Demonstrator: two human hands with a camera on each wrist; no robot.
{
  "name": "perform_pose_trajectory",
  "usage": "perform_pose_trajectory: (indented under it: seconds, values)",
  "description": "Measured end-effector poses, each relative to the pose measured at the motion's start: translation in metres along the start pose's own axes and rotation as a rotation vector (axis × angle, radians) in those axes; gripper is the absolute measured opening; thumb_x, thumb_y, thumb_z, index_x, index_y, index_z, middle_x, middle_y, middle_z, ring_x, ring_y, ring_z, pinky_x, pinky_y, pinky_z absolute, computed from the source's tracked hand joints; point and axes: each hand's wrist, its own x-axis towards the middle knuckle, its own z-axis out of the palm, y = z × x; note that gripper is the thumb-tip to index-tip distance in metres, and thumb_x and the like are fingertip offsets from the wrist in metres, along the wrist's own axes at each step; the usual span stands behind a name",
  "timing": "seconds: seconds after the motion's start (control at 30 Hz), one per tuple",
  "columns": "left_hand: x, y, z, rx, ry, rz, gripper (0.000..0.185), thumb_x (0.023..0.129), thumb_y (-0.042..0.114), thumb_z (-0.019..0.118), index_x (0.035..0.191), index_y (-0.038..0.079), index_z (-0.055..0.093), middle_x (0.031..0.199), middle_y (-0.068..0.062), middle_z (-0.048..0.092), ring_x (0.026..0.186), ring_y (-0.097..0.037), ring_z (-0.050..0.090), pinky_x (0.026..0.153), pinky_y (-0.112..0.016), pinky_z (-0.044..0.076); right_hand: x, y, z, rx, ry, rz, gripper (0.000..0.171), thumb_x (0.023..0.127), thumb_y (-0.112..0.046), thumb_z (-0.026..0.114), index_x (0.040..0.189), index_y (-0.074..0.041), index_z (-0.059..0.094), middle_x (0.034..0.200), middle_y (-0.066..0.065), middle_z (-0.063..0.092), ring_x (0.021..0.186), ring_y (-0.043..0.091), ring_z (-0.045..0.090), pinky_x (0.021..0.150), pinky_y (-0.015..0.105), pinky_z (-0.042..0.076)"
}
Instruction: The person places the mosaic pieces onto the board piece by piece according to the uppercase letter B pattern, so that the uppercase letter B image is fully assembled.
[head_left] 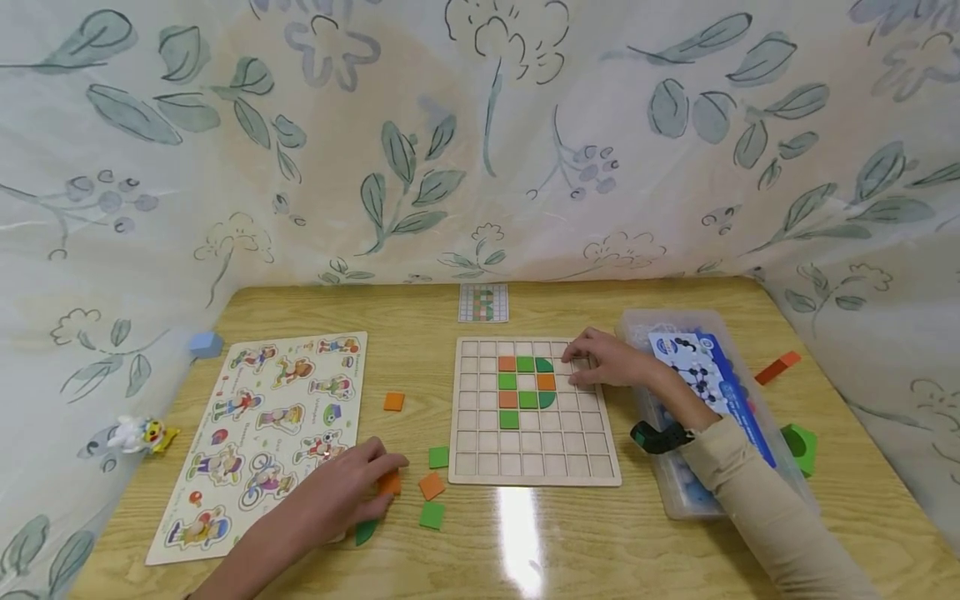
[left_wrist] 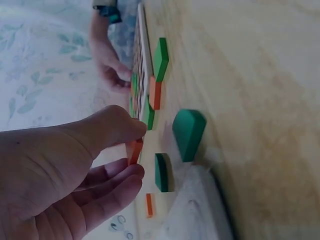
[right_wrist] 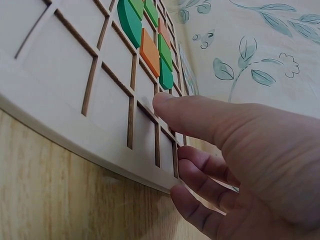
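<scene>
At the edge of the puzzle sheet, my left hand (head_left: 343,487) pinches an orange square tile (left_wrist: 134,151) between thumb and fingers. Just below it lies a dark green rounded piece (head_left: 366,531); a second rounded piece (left_wrist: 189,134) shows in the left wrist view. My right hand (head_left: 611,360) rests at the upper right of the wooden grid board (head_left: 555,460), its fingers relaxed and holding nothing. Orange, green and dark green pieces (right_wrist: 150,52) sit in the board's squares, forming a P-like shape. Loose green (head_left: 438,457) and orange (head_left: 431,485) tiles lie left of the board.
A small pattern card (head_left: 483,303) lies behind the board. The picture puzzle sheet (head_left: 288,417) covers the left side. To the right, under my right forearm, stands a plastic box (head_left: 671,492). An orange block (head_left: 777,367) and a green block (head_left: 799,448) lie beyond it.
</scene>
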Motion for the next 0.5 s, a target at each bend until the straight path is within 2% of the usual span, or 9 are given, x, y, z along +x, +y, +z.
perform_pose_trajectory:
  seconds: [0.17, 0.37, 0.5]
  values:
    - [0.009, -0.004, -0.002, -0.023, 0.039, 0.060, 0.023, 0.078, 0.014, 0.077, 0.101, 0.018, 0.073, 0.085, 0.008, 0.049, 0.067, 0.001, 0.035, 0.056, -0.011, 0.036, 0.000, 0.001, 0.001, -0.007, 0.001, 0.007, 0.031, 0.090, -0.027, 0.069, 0.115, -0.009, 0.065, 0.113, 0.013, 0.053, 0.103, 0.025, 0.053, 0.084, 0.039, 0.044]
    - [0.029, -0.011, -0.006, -0.102, -0.025, 0.053, 0.021, 0.083, 0.014, 0.074, 0.103, 0.015, 0.071, 0.090, 0.005, 0.053, 0.069, 0.000, 0.039, 0.058, -0.013, 0.038, 0.000, -0.002, 0.000, -0.002, 0.005, 0.028, 0.031, 0.089, -0.027, 0.070, 0.114, -0.009, 0.065, 0.114, 0.013, 0.054, 0.105, 0.026, 0.052, 0.088, 0.042, 0.043]
    - [0.047, -0.013, -0.007, -0.114, -0.017, 0.076, 0.023, 0.084, 0.014, 0.074, 0.106, 0.014, 0.070, 0.095, 0.002, 0.057, 0.072, -0.005, 0.045, 0.061, -0.015, 0.041, 0.000, -0.002, 0.001, 0.004, 0.003, 0.032, 0.031, 0.090, -0.027, 0.070, 0.115, -0.009, 0.065, 0.114, 0.012, 0.054, 0.106, 0.026, 0.052, 0.089, 0.042, 0.043]
